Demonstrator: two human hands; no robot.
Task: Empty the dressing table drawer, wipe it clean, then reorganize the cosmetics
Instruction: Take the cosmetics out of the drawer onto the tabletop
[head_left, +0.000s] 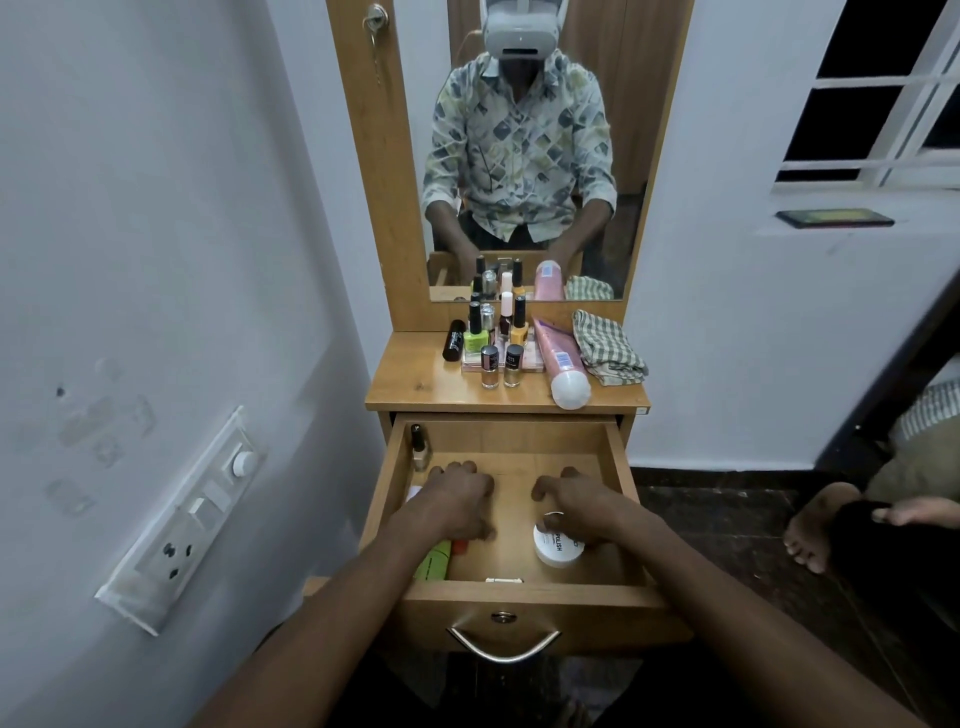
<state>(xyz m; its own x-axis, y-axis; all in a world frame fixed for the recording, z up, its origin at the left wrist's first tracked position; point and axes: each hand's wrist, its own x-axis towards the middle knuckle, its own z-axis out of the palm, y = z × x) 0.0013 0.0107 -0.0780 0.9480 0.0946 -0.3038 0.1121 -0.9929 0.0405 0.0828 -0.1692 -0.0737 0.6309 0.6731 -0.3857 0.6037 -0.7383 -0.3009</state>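
Note:
The wooden drawer (524, 595) stands pulled out below the dressing table top (410, 382). Both hands are inside it, palms down, fingers curled. My left hand (457, 501) hovers over the left half, above a green tube (435, 561) with an orange item beside it. My right hand (576, 501) lies just above a white round jar (557, 545); neither hand visibly holds anything. A nail polish bottle (418, 448) stands in the drawer's far left corner. On the table top stand several nail polish bottles (491, 366), a black tube (453, 340), a pink bottle (561, 364) lying down and a checked cloth (608, 348).
A mirror (524, 150) rises behind the table top and reflects me. A white wall with a switch panel (182, 525) is close on the left. Another person's bare foot (815, 525) rests on the dark floor at right. A window (883, 104) is at upper right.

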